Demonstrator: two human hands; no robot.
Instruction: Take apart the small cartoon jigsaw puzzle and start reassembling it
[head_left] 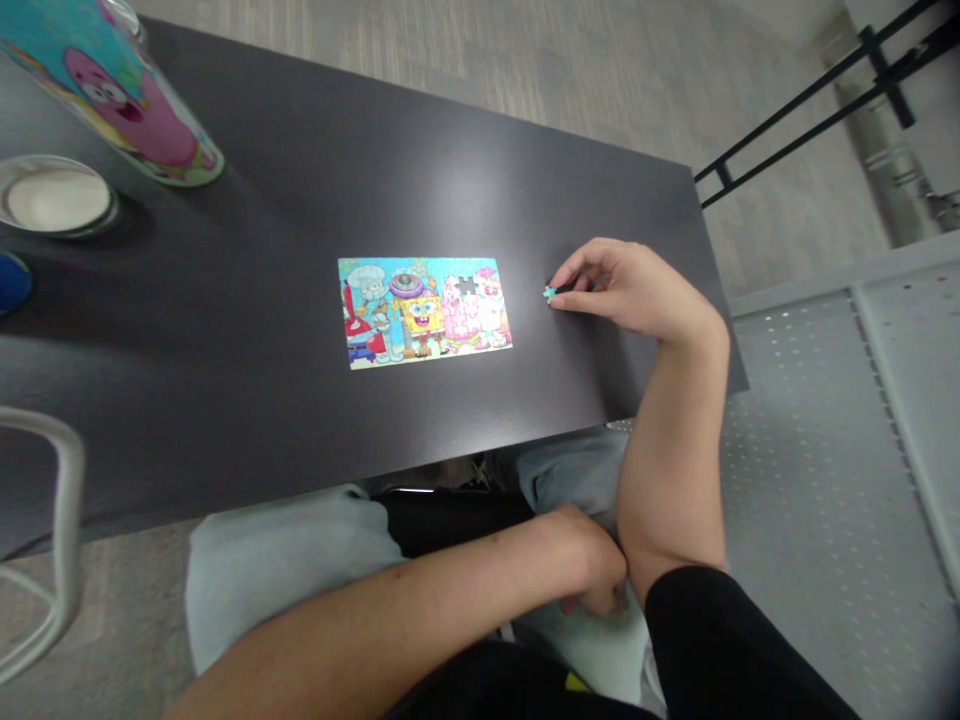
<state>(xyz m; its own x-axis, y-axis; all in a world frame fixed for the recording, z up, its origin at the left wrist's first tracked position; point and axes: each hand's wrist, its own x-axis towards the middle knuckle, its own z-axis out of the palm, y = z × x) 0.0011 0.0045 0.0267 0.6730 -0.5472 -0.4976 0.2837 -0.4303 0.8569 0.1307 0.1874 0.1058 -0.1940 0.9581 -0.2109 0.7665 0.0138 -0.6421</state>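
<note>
My right hand (pixel 630 285) is over the right part of the dark table, pinching a small light-blue puzzle piece (pixel 550 294) between thumb and forefinger. Just left of it lies a jigsaw puzzle (pixel 420 315) with bright cartoon figures, a yellow square one in the middle. A dark gap shows near its upper right, among the pink figures. The piece is apart from the puzzle. My left hand (pixel 596 565) rests on my lap below the table edge, its fingers curled in and partly hidden; nothing shows in it.
A tall cartoon-printed box (pixel 142 110) stands on the table (pixel 292 200) at the far left, beside a round clear container (pixel 60 198) with a pale top and a blue round object (pixel 11 282). A white curved tube (pixel 71 500) is at lower left. Black rails (pixel 795 110) are beyond the right end.
</note>
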